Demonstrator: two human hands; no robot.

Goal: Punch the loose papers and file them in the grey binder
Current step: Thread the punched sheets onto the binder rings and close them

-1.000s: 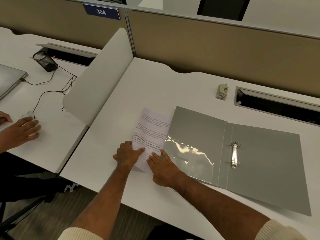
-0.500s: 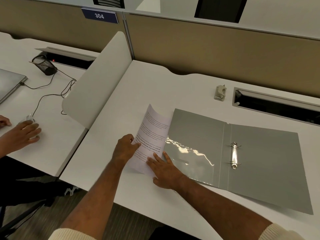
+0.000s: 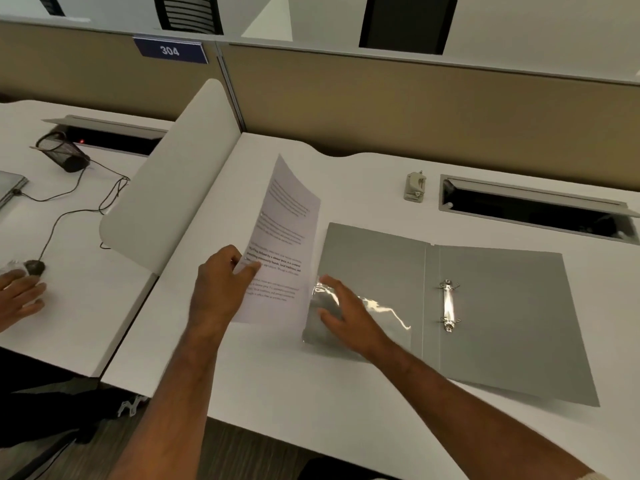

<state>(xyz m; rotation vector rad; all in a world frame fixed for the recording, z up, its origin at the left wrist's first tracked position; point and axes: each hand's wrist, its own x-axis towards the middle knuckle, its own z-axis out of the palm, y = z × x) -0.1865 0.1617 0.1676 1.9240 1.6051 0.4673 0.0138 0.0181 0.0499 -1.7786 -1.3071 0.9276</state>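
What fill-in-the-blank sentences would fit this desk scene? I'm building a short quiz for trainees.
1. The printed papers are held up by the person's ____ hand.
2. The grey binder lies ____ on the desk.
3. The right hand hovers over the binder's ____ cover.
4. The blue sign reads ____.

Missing words: left; open; left; 304

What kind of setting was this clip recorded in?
Most likely an open-plan office with shared workstations. White desks stand side by side, split by a curved white divider and backed by tan partition panels. A numbered sign reading 304 marks the bay, and each desk has a cable tray.
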